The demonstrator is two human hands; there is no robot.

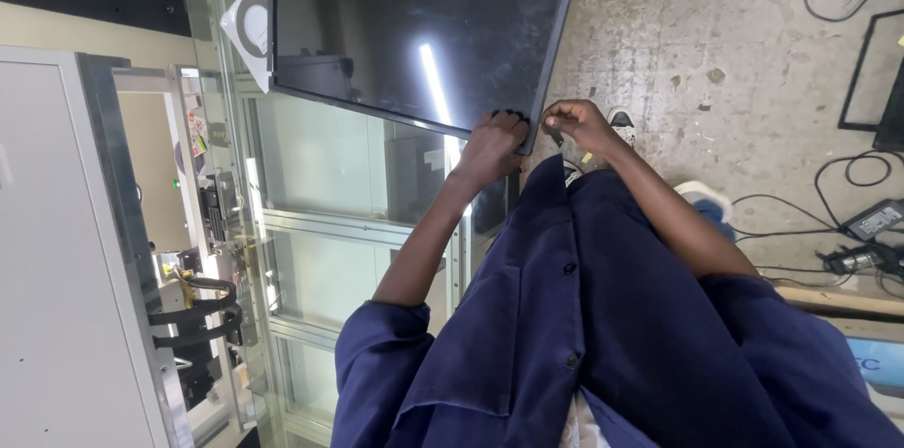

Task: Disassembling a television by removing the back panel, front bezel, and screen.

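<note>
Hands clamp the dark panel (414, 24) corner — left hand (492, 149) on its face, right hand (576, 123) pinching the edge.

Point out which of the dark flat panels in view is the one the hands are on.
The large glossy black panel over the glass-walled machine: left hand and right hand grip its near corner. The other dark panel lies untouched on the floor, far right.
</note>
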